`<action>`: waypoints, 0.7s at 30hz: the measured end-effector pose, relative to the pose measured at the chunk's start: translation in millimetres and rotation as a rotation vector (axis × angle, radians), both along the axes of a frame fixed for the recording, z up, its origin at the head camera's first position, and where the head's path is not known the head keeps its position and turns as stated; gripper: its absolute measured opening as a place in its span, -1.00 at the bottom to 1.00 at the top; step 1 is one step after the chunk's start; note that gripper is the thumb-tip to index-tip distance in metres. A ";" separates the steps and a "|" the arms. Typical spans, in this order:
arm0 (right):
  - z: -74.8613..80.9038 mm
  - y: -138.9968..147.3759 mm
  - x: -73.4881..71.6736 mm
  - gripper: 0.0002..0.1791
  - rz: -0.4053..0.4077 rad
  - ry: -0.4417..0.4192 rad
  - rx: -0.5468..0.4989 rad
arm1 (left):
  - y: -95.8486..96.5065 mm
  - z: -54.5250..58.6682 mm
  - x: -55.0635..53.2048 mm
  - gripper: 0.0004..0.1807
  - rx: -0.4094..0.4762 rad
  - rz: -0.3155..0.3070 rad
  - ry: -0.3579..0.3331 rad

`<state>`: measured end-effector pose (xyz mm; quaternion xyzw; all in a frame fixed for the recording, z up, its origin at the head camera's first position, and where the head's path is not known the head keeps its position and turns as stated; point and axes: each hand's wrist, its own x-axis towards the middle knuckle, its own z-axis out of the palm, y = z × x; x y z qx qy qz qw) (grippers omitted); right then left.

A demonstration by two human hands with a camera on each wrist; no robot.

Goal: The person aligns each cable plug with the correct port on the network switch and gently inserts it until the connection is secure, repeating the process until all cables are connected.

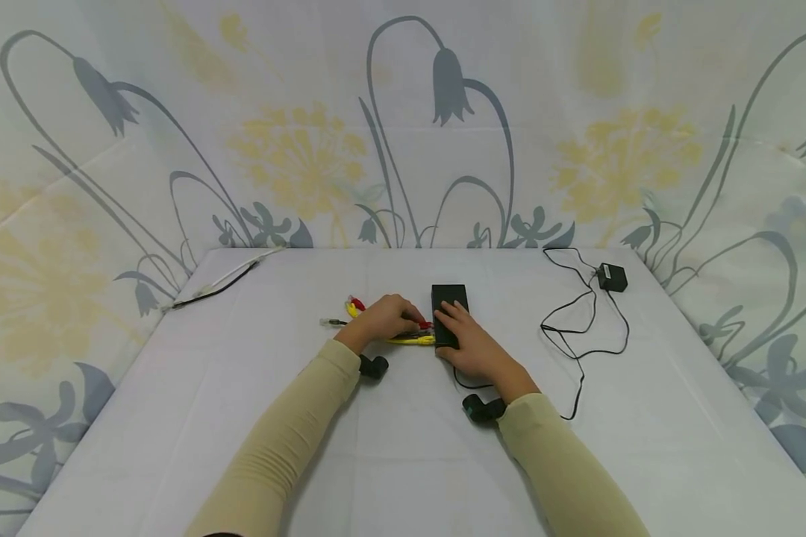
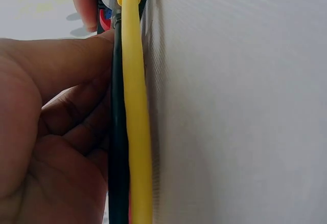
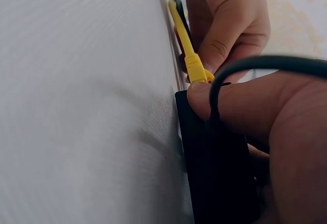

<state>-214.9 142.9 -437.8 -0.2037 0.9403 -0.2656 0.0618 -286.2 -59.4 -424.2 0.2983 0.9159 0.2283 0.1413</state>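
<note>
A black network switch (image 1: pixel 449 293) lies on the table in the head view, with network cables at its left side. My right hand (image 1: pixel 475 347) grips it, fingers across the top and thumb along the near side. My left hand (image 1: pixel 384 319) pinches a red network cable (image 2: pixel 104 20) close to its plug, beside the ports. The yellow network cable (image 3: pixel 182 25) has its plug at the switch, by my right thumb. Next to it, a black network cable (image 2: pixel 118 127) passes in front of my left thumb in the left wrist view. The plug tips are mostly hidden.
A black power adapter (image 1: pixel 612 277) with a looped thin cord (image 1: pixel 580 365) lies at the right. Black and white cables (image 1: pixel 225 285) lie at the far left. A thin black wire (image 1: pixel 469 385) runs from the switch under my right wrist. Patterned cloth (image 1: pixel 403 149) hangs behind the table.
</note>
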 end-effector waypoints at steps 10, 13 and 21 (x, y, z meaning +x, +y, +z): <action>-2.8 2.0 -1.7 -0.27 0.002 0.007 0.000 | -2.3 -3.8 1.1 -0.77 0.019 0.018 -0.034; -3.2 2.1 -2.2 -0.27 0.002 0.003 -0.001 | -4.0 -3.4 2.4 -0.77 0.021 0.026 -0.037; -3.0 3.3 -3.4 -0.26 -0.002 -0.006 0.014 | -16.8 4.9 5.7 -0.78 0.048 0.098 -0.048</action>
